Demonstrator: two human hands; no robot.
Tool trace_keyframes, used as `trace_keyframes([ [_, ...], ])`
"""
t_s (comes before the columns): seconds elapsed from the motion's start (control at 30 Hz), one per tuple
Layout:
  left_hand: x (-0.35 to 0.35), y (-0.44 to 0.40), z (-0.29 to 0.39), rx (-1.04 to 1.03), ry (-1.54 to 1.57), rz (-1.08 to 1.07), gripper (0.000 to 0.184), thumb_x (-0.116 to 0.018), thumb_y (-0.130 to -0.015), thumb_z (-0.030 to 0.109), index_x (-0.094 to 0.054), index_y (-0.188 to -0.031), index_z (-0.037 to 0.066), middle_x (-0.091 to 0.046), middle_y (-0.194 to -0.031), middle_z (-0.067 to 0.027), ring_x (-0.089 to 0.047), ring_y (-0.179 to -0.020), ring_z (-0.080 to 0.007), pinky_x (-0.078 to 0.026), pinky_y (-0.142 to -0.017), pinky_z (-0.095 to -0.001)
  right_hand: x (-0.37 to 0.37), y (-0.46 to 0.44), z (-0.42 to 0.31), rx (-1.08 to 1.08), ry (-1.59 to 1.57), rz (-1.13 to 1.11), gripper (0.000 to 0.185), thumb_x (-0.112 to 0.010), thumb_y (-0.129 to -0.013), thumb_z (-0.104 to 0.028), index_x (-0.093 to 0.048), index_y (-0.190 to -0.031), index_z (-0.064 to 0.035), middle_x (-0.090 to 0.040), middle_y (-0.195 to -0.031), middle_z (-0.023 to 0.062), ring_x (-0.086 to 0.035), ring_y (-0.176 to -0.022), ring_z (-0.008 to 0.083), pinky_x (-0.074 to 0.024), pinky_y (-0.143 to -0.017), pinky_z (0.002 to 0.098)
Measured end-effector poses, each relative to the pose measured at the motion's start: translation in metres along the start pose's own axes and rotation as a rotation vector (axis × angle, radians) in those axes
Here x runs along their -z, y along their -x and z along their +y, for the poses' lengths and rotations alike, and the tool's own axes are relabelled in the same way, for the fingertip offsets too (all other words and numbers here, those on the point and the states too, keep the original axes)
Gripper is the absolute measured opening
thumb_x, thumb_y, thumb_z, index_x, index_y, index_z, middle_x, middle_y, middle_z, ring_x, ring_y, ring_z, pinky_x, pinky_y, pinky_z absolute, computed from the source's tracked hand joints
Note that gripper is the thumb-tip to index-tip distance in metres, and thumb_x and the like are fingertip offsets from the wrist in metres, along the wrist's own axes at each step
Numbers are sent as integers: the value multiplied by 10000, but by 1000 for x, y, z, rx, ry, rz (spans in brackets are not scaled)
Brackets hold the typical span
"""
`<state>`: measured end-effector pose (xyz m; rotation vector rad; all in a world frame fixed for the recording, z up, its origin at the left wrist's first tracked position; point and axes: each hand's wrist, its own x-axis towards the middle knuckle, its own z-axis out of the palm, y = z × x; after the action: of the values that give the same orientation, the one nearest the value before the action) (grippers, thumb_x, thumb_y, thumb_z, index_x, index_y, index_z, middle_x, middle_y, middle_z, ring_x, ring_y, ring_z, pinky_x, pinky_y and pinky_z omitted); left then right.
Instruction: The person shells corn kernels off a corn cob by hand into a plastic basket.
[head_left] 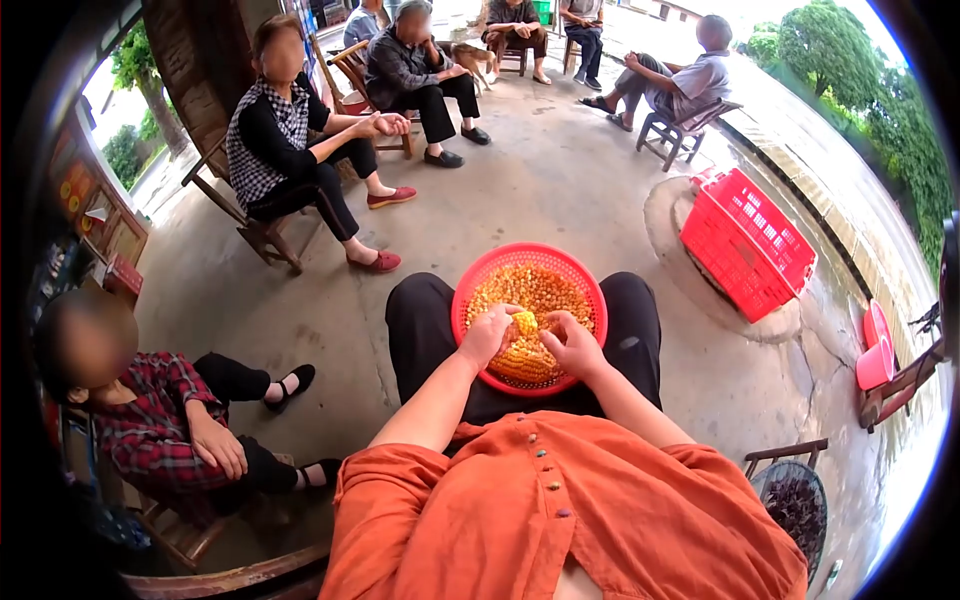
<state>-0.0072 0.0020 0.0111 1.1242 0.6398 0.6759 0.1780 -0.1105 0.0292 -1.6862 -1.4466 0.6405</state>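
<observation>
The gray floor [560, 200] is wide, with people [278, 150] sitting on chairs around it. A red crate [750, 240] sits on it, off to the right and well apart from the hands. The 2 legs in dark pants [420, 320] are spread, with the red basket [461, 300] between them on the lap. It is best to keep both knees steady, so the basket does not tip or slide.

Inside the basket, corn with rows of kernels [525, 367] lies on the side near the belly. More loose kernels [530, 283] lie on the far side. The 2 hands are over the middle, which is a good spot, as loose bits can drop right in.

The left hand [486, 335] has its grip closed on 1 yellow piece of corn [525, 322], held above the basket. The right hand [575, 347] is just beside that piece, with its fingers bent. I cannot tell if its grip pinches the corn or only rests by it. The left grip should be snug but not too hard. Low hands and small, slow thumb pushes, 1 bit at a time, would help stop kernels from jumping over the rim.
</observation>
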Motion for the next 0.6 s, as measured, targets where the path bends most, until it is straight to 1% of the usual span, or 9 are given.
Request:
trace_keyframes([
  [0.03, -2, 2, 2, -3, -56, -17, 271, -428, -985, 187, -575, -1175, 60, -576, -743, -13, -441, -484, -79, -373, -445, -233, -1, -6, 4, -13, -233, -99, 437, -631, -962, -332, -514, -1263, -38, -651, -882, 84, -641, -816, 155, -519, -724, 302],
  [0.07, -4, 4, 3, -6, -113, -35, 279, -421, -985, 180, -575, -1181, 54, -572, -743, -2, -431, -482, -67, -373, -445, -234, -3, -9, 8, -17, -238, -93, 437, -631, -962, -332, -514, -1263, -38, -651, -882, 84, -641, -816, 155, -519, -724, 302],
  [0.13, -13, 7, 11, 3, -121, -43, 262, -422, -983, 152, -573, -1178, 62, -593, -797, 10, -490, -563, -46, -416, -501, -223, -7, -15, 4, -149, -604, -219, 404, -604, -985, -283, -497, -1283, -33, -640, -942, 58, -620, -819, 116, -518, -721, 278],
  [0.17, -15, 4, 5, -36, -104, -40, 249, -430, -985, 148, -574, -1171, 68, -603, -840, 8, -522, -624, -46, -437, -542, -216, -8, -17, 7, -166, -661, -271, 413, -614, -981, -260, -481, -1305, -40, -637, -988, 52, -618, -813, 112, -518, -726, 269],
  [0.23, -16, 5, 2, -83, -22, -69, 206, -468, -1003, 181, -574, -1157, 94, -619, -957, 1, -583, -781, -53, -484, -658, -205, -11, -19, 7, -160, -688, -288, 412, -608, -984, -242, -474, -1316, -39, -633, -1018, 49, -615, -836, 111, -515, -746, 266],
  [0.33, -13, 7, 11, 50, -100, -28, 227, -460, -1028, 244, -578, -1153, 97, -620, -957, -4, -584, -759, -65, -494, -649, -218, -10, -19, 13, -166, -730, -289, 415, -619, -975, -201, -467, -1328, -45, -630, -1051, 41, -609, -880, 110, -510, -779, 263],
  [0.47, -5, 1, -4, 35, -214, 1, 286, -429, -1044, 312, -593, -1134, 96, -622, -916, 10, -581, -748, -62, -498, -634, -223, -12, -16, 15, -163, -811, -218, 419, -648, -949, -154, -471, -1315, -53, -629, -1063, 30, -605, -904, 110, -504, -802, 266],
  [0.53, -5, -1, -4, -8, -201, -30, 282, -478, -1031, 336, -601, -1102, 92, -618, -900, 15, -562, -730, -51, -485, -628, -219, -14, -15, 14, -128, -733, -202, 421, -653, -945, -151, -472, -1312, -53, -628, -1063, 25, -604, -908, 106, -502, -792, 262],
  [0.6, -6, 1, 0, 60, -165, -83, 268, -547, -1007, 345, -606, -1062, 90, -611, -889, 18, -534, -705, -44, -471, -622, -219, -14, -15, 15, -128, -732, -202, 426, -657, -943, -152, -471, -1314, -54, -625, -1068, 25, -605, -920, 106, -502, -793, 258],
])
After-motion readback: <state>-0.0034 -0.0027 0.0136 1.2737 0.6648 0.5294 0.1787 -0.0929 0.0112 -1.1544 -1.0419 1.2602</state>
